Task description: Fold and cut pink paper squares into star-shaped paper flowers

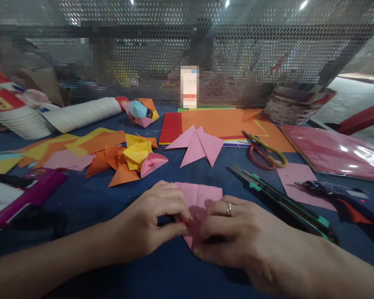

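Note:
A pink paper sheet (201, 193) with a crease down its middle lies on the blue table in front of me. My left hand (162, 216) pinches its left side between thumb and fingers. On the right side, my right hand (233, 228), with a ring on one finger, grips the paper near its lower corner. The hands cover much of the sheet's lower part, so the fold there is partly hidden. Just beyond the sheet sit folded pink paper pieces (195, 146) with pointed ends.
Right: a utility knife (280, 199), scissors (262, 153), a glue gun (345, 197), a pink square (299, 180) and a pink packet (336, 149). Left: orange and yellow folded papers (134, 155), stacked paper cups (87, 113) and a purple tool (28, 193). Orange sheets (212, 120) lie behind, before a perforated panel.

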The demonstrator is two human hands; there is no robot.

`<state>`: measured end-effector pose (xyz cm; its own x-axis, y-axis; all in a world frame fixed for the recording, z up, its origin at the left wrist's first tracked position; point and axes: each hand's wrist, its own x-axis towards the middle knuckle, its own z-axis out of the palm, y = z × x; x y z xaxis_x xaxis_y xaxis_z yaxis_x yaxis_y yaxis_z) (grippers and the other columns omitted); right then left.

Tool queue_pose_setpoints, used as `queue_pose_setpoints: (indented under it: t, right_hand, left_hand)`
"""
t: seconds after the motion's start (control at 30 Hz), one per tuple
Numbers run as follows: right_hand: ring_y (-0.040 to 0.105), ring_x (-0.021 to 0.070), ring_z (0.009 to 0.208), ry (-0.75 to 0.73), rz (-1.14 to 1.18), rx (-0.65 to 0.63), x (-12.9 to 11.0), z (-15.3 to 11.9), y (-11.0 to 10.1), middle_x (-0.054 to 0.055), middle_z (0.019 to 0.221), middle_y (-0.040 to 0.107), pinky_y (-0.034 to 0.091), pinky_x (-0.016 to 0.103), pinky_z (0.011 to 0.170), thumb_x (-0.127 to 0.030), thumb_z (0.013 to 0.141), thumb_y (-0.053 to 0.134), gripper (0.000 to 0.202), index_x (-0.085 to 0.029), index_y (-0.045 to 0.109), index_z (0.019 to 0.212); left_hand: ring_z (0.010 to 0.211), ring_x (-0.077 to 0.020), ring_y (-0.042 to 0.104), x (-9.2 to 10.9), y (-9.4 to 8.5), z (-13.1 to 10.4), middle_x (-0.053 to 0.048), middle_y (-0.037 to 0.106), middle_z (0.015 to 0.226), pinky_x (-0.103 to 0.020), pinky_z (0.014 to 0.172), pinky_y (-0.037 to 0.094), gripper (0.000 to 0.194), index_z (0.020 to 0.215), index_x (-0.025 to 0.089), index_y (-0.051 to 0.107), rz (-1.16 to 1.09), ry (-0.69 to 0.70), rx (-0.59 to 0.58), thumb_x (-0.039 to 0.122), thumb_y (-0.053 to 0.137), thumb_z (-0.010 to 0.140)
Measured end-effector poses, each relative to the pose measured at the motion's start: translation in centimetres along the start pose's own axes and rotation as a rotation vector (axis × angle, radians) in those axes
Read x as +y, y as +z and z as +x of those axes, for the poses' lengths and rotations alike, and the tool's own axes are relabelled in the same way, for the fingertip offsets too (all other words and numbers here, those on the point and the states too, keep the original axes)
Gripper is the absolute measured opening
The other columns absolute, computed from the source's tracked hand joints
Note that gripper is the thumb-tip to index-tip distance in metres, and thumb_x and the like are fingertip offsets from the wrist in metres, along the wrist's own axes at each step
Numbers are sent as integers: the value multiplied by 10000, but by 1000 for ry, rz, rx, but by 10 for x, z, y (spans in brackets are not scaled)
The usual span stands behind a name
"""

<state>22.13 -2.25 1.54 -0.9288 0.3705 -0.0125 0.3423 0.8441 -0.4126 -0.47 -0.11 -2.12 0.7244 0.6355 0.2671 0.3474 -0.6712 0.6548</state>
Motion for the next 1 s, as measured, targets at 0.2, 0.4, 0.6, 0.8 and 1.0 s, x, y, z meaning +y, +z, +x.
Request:
queue_pose_setpoints:
  t: [0.2,0.4,0.6,0.8,1.0]
  right_hand:
    - [508,190,1019,-11,28,3,-1,0,2,50,1096,626,395,325,906,-92,852,457,362,-170,601,1175]
    - [494,183,1043,-29,41,8,0,0,2,45,1131,613,377,301,921,-63,874,417,355,-139,599,1169]
    - [496,181,1041,-30,51,18,-2,0,2,42,1126,614,381,306,918,-62,868,424,327,-140,623,1115]
    - [535,178,987,-15,50,33,-2,0,3,60,1091,630,427,312,873,-43,842,401,362,-131,624,1113]
    - [550,182,1002,20,43,119,-2,-3,6,81,1131,608,445,296,850,-39,801,440,462,-142,544,1238]
  left_hand:
    - [736,-109,511,2,3,0,56,605,719,-271,732,317,148,753,194,585,28,-52,-17,47,609,751]
    - [717,-107,502,1,6,2,58,585,700,-266,707,311,137,734,197,580,26,-64,-12,62,591,757]
    - [714,-112,494,2,5,2,54,576,699,-265,692,317,105,725,198,574,40,-80,-18,115,592,787]
    - [726,-128,477,6,6,4,49,579,735,-268,680,329,75,797,201,561,91,-127,-10,214,634,813]
    - [749,-139,488,9,7,3,46,559,784,-283,709,364,211,961,232,570,77,-205,42,177,652,775]
